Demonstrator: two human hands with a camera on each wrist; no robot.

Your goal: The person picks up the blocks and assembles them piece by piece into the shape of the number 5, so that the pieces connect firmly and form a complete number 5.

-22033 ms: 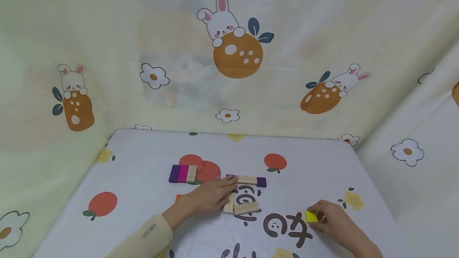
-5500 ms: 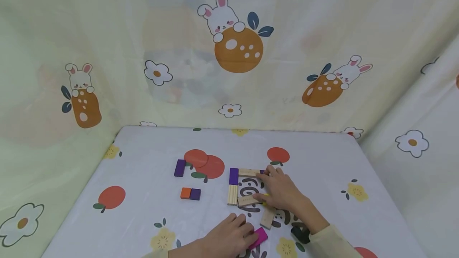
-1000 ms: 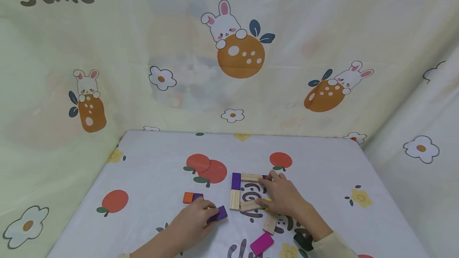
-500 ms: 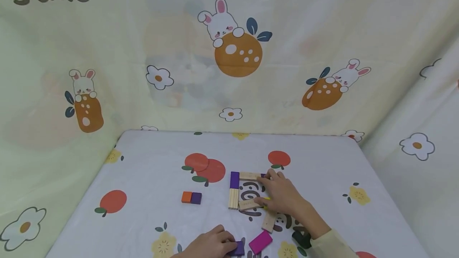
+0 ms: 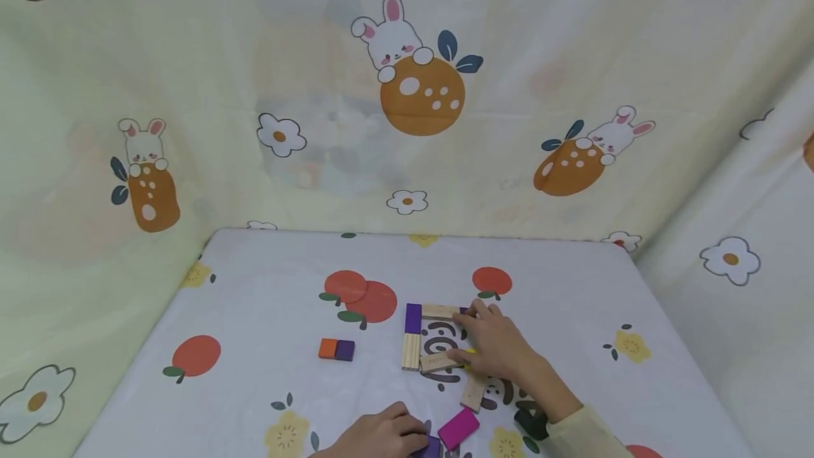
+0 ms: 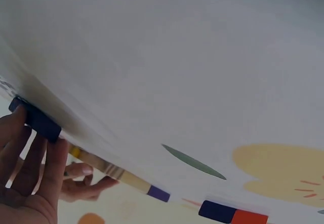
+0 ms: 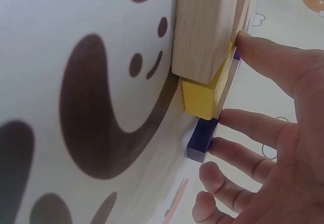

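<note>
My left hand (image 5: 384, 435) pinches a purple wooden block (image 5: 432, 447) at the table's front, close by the lower corner of a magenta block (image 5: 458, 429). In the left wrist view, thumb and fingers hold that block (image 6: 36, 120) at its sides. My right hand (image 5: 499, 345) spans the right side of a block outline. Its fairly straight fingers touch a yellow block (image 7: 200, 100) and a dark purple block (image 7: 202, 139). The outline also has an upright purple block (image 5: 413, 318) and plain wooden blocks (image 5: 439, 362). A tilted plain block (image 5: 473, 392) leads down to the magenta one.
An orange block (image 5: 328, 348) and a small purple block (image 5: 345, 350) lie side by side to the left. White printed cloth (image 5: 267, 316) covers the table, with a printed curtain (image 5: 318, 161) behind. A dark object (image 5: 531, 423) sits by the right cuff.
The left hand laid down the magenta block, took the purple block from the upper left and brought it down beside the magenta one. The right hand has stayed over the outline since 5.5 s ago.
</note>
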